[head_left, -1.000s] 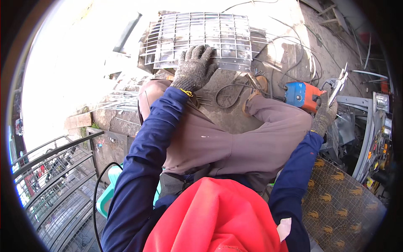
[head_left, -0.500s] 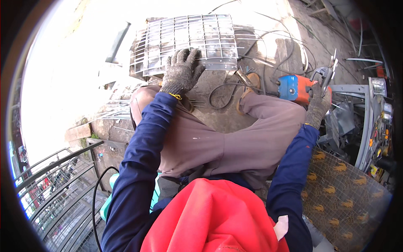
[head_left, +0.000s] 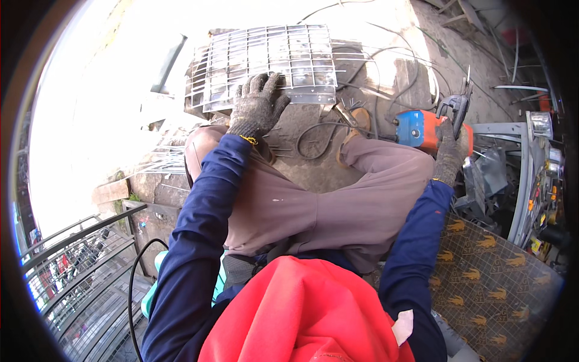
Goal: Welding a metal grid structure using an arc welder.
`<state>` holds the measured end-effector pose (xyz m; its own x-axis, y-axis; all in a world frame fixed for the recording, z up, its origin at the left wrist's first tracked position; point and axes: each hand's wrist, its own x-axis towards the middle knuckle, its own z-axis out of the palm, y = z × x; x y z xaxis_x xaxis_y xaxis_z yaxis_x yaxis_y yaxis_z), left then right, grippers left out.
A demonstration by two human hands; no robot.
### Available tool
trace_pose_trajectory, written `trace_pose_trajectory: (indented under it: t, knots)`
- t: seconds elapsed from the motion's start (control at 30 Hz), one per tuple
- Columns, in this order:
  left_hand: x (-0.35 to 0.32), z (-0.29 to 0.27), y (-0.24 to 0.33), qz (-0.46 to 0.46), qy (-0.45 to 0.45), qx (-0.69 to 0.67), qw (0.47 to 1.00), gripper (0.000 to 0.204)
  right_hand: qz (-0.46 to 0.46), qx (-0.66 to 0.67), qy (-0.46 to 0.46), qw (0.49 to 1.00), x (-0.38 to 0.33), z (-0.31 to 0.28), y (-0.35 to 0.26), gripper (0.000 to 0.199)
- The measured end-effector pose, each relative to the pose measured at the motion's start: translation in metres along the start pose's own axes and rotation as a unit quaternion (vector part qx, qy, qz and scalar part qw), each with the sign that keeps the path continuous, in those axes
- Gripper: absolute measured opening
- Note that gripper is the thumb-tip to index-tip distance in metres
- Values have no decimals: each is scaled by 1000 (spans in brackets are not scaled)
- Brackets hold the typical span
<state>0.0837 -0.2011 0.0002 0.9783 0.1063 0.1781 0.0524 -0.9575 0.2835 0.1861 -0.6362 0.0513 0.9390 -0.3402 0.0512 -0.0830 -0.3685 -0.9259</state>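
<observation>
Lying at the upper centre of the frame, one metal wire grille (head_left: pixel 268 63) has its long axis running left to right, with the gloved left hand (head_left: pixel 258 105) spread flat on its near edge. At the right, the gloved right hand (head_left: pixel 451 154) is closed around the handle of one orange and blue power tool (head_left: pixel 422 130), its dark head pointing toward the top of the frame.

The gloved left hand (head_left: pixel 258 107) lies flat, fingers spread, on the near edge of a metal grille (head_left: pixel 268 60). Right of the grille, the gloved right hand (head_left: pixel 451 151) grips an orange-and-blue power tool (head_left: pixel 420 128).
</observation>
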Motion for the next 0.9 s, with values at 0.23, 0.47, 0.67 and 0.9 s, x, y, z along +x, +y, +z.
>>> trace_pose_trajectory:
  t: [0.23,0.47,0.67,0.9]
  knots:
    - [0,-3,2,-1,-6,-7,1000,61,-8,-51,-30,998,3,1,5,29]
    - [2,-2,1,-5,-21,-10,1000,60,-9,-75,-37,996,3,2,3,30]
    - [0,3,-1,9,16,5,1000,58,-20,-90,-32,995,5,-1,10,32]
    - [2,-7,3,7,8,-26,1000,55,-10,-100,-33,994,4,0,9,32]
